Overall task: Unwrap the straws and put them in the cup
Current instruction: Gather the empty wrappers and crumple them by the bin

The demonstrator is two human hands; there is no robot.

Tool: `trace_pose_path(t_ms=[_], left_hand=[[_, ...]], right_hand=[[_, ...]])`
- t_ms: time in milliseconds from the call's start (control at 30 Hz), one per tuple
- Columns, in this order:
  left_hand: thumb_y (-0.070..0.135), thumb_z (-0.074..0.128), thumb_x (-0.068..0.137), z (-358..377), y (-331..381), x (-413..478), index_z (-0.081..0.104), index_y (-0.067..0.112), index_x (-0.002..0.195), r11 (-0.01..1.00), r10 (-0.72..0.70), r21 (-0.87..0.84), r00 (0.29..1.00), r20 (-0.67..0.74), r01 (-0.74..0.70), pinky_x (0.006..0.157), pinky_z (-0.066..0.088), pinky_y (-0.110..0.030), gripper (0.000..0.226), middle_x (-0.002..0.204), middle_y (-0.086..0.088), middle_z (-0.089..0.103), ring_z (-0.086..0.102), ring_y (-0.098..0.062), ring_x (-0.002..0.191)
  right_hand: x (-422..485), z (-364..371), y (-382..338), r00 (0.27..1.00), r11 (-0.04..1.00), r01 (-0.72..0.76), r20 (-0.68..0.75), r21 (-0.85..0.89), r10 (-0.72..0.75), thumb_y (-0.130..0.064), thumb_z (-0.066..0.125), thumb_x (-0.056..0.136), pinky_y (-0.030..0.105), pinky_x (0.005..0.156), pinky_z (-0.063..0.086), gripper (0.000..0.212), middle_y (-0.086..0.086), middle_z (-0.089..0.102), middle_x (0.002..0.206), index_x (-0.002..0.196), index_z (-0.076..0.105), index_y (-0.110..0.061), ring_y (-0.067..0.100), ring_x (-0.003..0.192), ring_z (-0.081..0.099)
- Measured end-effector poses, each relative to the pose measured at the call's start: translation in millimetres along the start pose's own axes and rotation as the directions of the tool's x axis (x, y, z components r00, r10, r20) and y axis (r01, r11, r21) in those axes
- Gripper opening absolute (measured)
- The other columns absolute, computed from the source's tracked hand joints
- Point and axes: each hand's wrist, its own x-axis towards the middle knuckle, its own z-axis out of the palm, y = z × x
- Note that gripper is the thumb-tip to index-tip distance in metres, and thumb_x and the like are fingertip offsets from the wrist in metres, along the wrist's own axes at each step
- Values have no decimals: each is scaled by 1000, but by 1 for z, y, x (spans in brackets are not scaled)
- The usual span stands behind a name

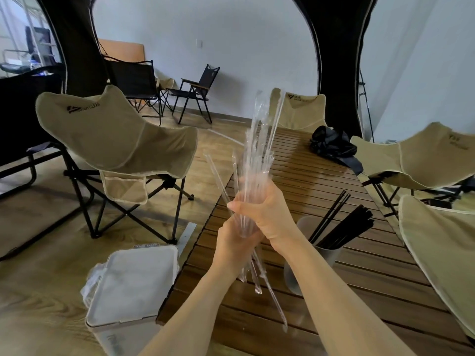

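The right grip is closing around the middle of a bundle of clear wrappers, its fingers curling over the front and its thumb pointing toward the left of the frame. The left grip is sitting just below it, touching it, and is clasping the lower part of the same bundle from the left side. The wrappers are fanning upward from both grips toward the upper centre of the frame, and their thin tails are hanging down below the left grip over the near part of the desk. The bundle is being held in the air above the desk's left edge. I cannot tell whether any wrapper is still holding a straw.

Just right of the right wrist, a grey translucent cup is standing on the wooden slats, partly hidden behind the forearm. Black straws are leaning out of it toward the upper right.

Further out, a black bag is lying on the far right part of the desk. A white lidded bin is sitting on the floor at the lower left, beside the desk. Beige folding chairs are standing at the left, at the far end and at the right of the desk. Black folding chairs are standing near the back wall.
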Motion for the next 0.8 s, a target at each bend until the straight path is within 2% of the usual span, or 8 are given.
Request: trace_pose_path(t_ms=[100,167,233,333,400,500,600,800], left_hand=[[34,81,68,1,-7,4,56,3,108,990,121,70,992,31,-123,87,54,-41,56,91,-9,65,65,-21,90],[22,65,88,0,0,-2,57,10,90,964,152,216,988,42,-157,82,52,-39,15,79,-6,59,60,-16,76],[10,44,99,0,7,-3,57,8,92,941,156,309,987,-32,-139,73,53,-28,15,78,-6,56,59,-13,71],[9,61,89,-5,12,0,61,1,106,917,126,388,990,-55,-95,67,47,-17,19,82,-3,64,63,-13,76],[19,66,86,-7,20,2,59,12,113,909,110,409,993,-47,-81,71,49,-14,28,86,7,65,64,-4,80],[24,70,84,-9,23,4,54,27,97,893,138,435,990,-21,-115,63,48,-7,21,78,15,62,62,4,69],[24,73,80,-13,15,3,58,23,94,898,135,422,991,11,-127,61,49,-9,21,78,8,65,63,3,67],[27,70,82,-23,-2,0,63,22,103,891,-80,454,990,114,20,77,58,-29,23,89,3,69,67,-8,79]], right_hand=[[-1,-1,0,997,1000,-15,73,-2,15,-12,79,70,3,65,45,53,8,68,94,113,50,-23,11,87,65],[-2,-1,0,993,997,-23,116,-70,31,-14,79,70,5,61,47,56,7,69,92,117,50,-20,12,83,66],[-2,-1,-1,994,992,-14,109,-127,28,-14,76,74,7,58,48,44,4,68,85,114,57,-14,8,74,66],[0,2,-5,999,992,3,52,-123,4,-17,67,84,10,56,50,22,-1,63,76,105,64,-8,3,65,62],[4,2,-9,999,996,29,37,-80,-26,-15,62,87,9,60,49,18,-2,60,71,101,65,-4,2,65,60],[7,-2,-18,994,993,105,18,-54,-104,-12,62,87,12,67,50,14,-2,59,64,97,65,-2,9,65,62],[9,-7,-22,990,989,141,6,-36,-141,-13,62,87,15,71,51,10,-3,58,60,93,65,-5,12,62,61],[7,-16,-13,997,997,74,-25,10,-73,-14,62,87,27,83,49,4,3,63,66,87,66,-13,11,69,63]])
